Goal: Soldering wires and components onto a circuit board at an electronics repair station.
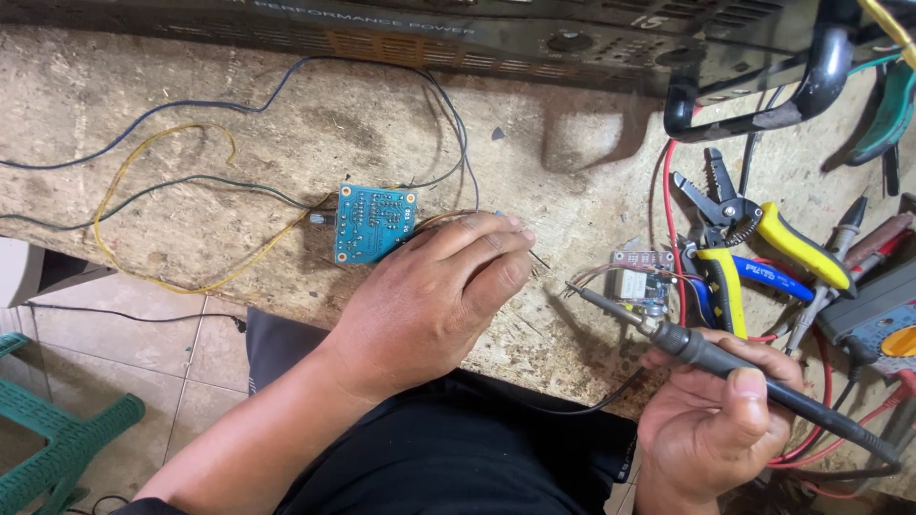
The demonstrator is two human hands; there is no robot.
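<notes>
**Chipboard table, two hands, one wire end at the iron's tip**

Chipboard makes up the table, rough, pale and scuffed, and it carries everything in view. Along its far edge sits a dark metal amplifier case with a black carry handle at its right end. Thin wires, yellow, blue and dark, loop across the left part of the table and run to a small blue circuit board lying flat near the middle.

The left hand rests just beside that board, fingers curled and pinched on thin wire leads whose bare ends stick out past the fingertips. The right hand is closed around the black handle of a soldering iron, held like a pen, its tip pointing left toward those bare ends but not yet touching them. Between the two hands sits a smaller module board with red wires attached.

To the right lie yellow-handled wire strippers, probe leads and the corner of a multimeter.

Judging by this, the boards are already wired up in part; the joint at the pinched leads looks not yet made, since iron and wire stand slightly apart, and no solder wire can be made out.
</notes>
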